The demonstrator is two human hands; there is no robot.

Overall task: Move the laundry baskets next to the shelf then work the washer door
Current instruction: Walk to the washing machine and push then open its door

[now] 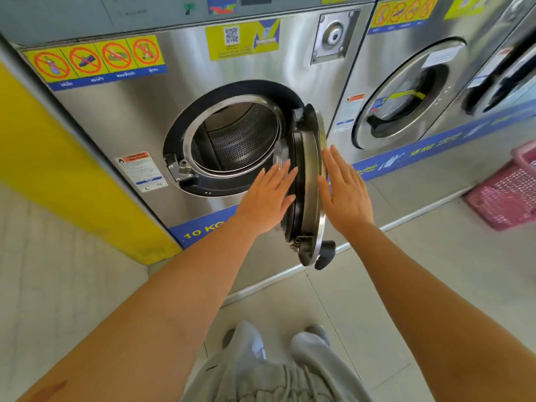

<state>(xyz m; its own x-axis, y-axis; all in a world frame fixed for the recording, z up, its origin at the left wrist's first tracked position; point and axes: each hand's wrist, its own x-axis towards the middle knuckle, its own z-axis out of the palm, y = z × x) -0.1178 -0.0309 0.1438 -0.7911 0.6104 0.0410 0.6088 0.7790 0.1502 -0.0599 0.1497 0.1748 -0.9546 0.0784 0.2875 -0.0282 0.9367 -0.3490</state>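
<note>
The steel washer [121, 117] stands in front of me with its round door [311, 181] swung out edge-on toward me. The perforated drum [240, 134] is exposed and looks bare. My left hand [268, 195] lies flat against the door's inner side, fingers apart. My right hand [345, 190] is flat beside the door's outer face, fingers apart, touching or almost touching it. The door's black handle [326, 253] hangs at the lower edge. A pink laundry basket [507, 195] sits on the floor at the right edge.
A second washer [406, 97] with its door shut stands to the right, a third beyond it. A yellow wall panel [58, 158] borders the left. Pale floor tiles [377, 285] lie below, and my feet in grey trousers [275, 358] are near the bottom.
</note>
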